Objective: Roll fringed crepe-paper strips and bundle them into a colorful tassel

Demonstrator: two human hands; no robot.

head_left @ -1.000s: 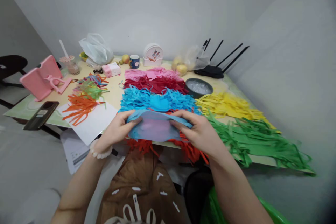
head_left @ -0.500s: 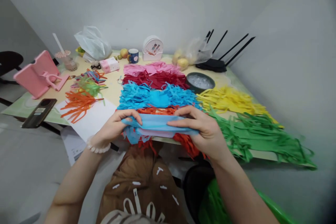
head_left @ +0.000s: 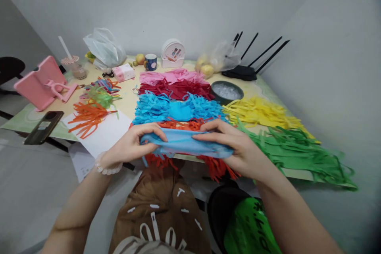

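1. Blue tissue paper [head_left: 184, 143] is stretched sideways between both hands, in front of the table's [head_left: 126, 97] near edge.
2. The left hand [head_left: 135, 143] pinches one end between thumb and fingers; the right hand [head_left: 238, 147] grips the other, two fingers laid along its top.
3. Behind it lies orange-red fringed paper [head_left: 218, 168], its ends hanging over the edge.
4. Beyond, blue [head_left: 180, 111], dark red [head_left: 175, 90] and pink fringes [head_left: 175, 76] lie in rows.
5. Rightward spread yellow [head_left: 263, 115] and green fringes [head_left: 297, 154].

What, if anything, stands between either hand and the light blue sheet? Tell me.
Nothing visible: the left hand and right hand both hold the light blue sheet directly; the red fringe shows behind it, not between.
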